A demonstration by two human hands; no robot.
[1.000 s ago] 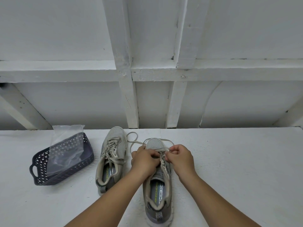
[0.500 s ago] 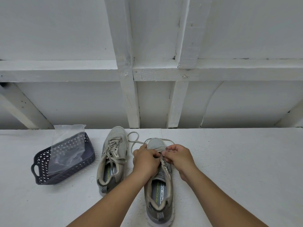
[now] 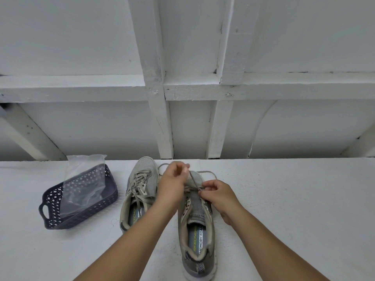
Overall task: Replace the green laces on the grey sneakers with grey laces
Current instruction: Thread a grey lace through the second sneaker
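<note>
While left hand [image 3: 175, 183] pinches flat grey lace [image 3: 194, 181], right hand [image 3: 218, 194] pinches it over mesh sneaker [image 3: 196, 226]

A plain, white-painted workspace, likely a shed or utility room: a rough white counter [image 3: 284, 199] runs along a wall of painted wooden beams [image 3: 156, 98]. A dark perforated plastic basket [image 3: 50, 205] sits on it.

The left hand [image 3: 172, 185] covers the near sneaker's [image 3: 195, 226] left eyelets and part of the far sneaker [image 3: 140, 191]. Its fingertips are motion-blurred, seemingly pinching the grey lace [image 3: 193, 180]. The basket's [image 3: 81, 201] contents are veiled by a plastic bag [image 3: 83, 187]. Both forearms run off the bottom edge.
</note>
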